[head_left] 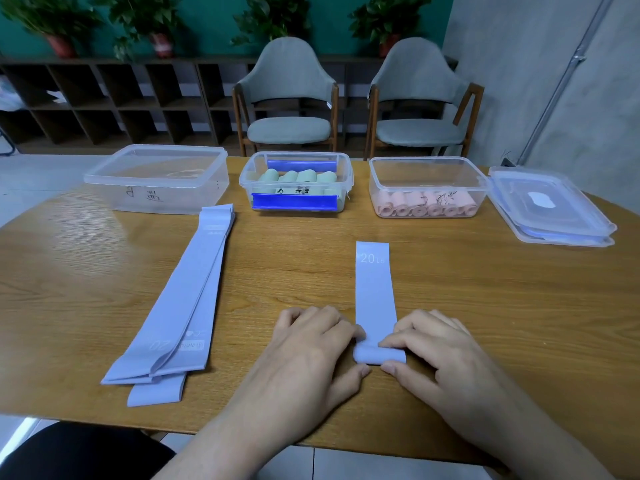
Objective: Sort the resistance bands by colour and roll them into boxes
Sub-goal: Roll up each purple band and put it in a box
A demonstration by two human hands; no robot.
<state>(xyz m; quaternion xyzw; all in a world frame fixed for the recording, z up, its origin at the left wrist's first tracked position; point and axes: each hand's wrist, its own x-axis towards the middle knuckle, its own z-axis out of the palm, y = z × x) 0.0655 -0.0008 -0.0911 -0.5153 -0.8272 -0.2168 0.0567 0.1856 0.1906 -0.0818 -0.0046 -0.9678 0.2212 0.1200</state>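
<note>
Now both hands' fingers pinching rolled end of blue band (pixel 375 289), printed "20 LB", left hand (pixel 311 344), right hand (pixel 440 355).

A lilac resistance band (pixel 375 289) marked "20 LB" lies flat and straight on the wooden surface, its near end wound into a short roll (pixel 379 355). To its left, well apart, a loose stack of lilac bands (pixel 180 299) lies flat and slanted. Beyond the band stand three clear boxes: straight ahead a box (pixel 296 181) with blue clips holding rolled green bands (pixel 299 177), to its left an empty box (pixel 157 178) with handwriting, to its right a box (pixel 427 187) of rolled pink bands (pixel 427 206).
</note>
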